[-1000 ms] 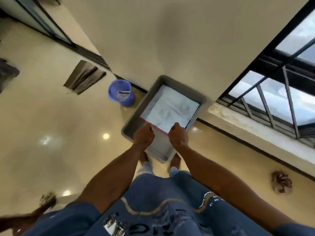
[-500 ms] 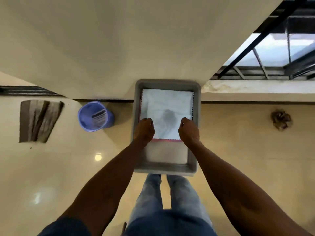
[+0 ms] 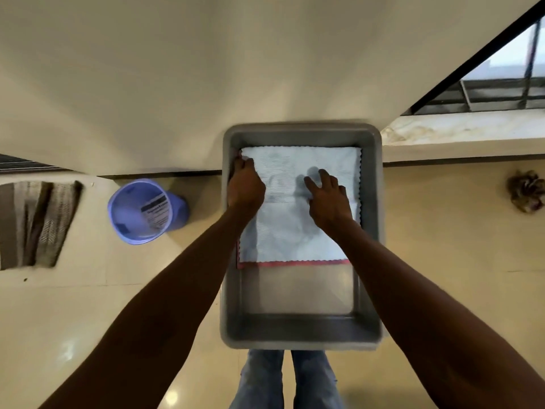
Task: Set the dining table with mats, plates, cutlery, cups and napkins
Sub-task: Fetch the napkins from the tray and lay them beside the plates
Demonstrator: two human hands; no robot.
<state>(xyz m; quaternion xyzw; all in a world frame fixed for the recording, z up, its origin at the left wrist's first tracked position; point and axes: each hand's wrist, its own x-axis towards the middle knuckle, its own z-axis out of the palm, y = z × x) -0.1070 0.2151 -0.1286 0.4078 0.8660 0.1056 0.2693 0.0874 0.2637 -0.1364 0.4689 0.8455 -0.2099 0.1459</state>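
Both your arms reach straight out and down into the gray tub (image 3: 302, 332) on the floor. Your left hand (image 3: 245, 184) is at the far left corner of the tub, knuckles up, fingers curled down onto the left edge of the white cloth (image 3: 295, 231). They look bent around that edge, but you cannot tell for sure if they pinch it — the fingertips are hidden under the hand. Your right hand (image 3: 328, 196) lies on top of the cloth, near its middle and toward the right side. Its fingers are spread apart and a little bent, touching the cloth and gripping nothing.

The cloth is soft and bumpy, like a waffle, with wavy stitched edges. It fills the far half of the tub. A pink edge (image 3: 295, 264) of another cloth peeks out just under its near side. The near half of the tub shows its bare, smooth, shiny bottom. The tub is a plastic box shape with round corners and tall walls.

Left of the tub, a round purple bucket (image 3: 141, 212) with a paper label leans on the shiny tan floor (image 3: 73, 320). Farther left lies a brown striped mat (image 3: 35, 222). To the right — well apart from the tub — sits a crumpled brown rag (image 3: 526, 190).
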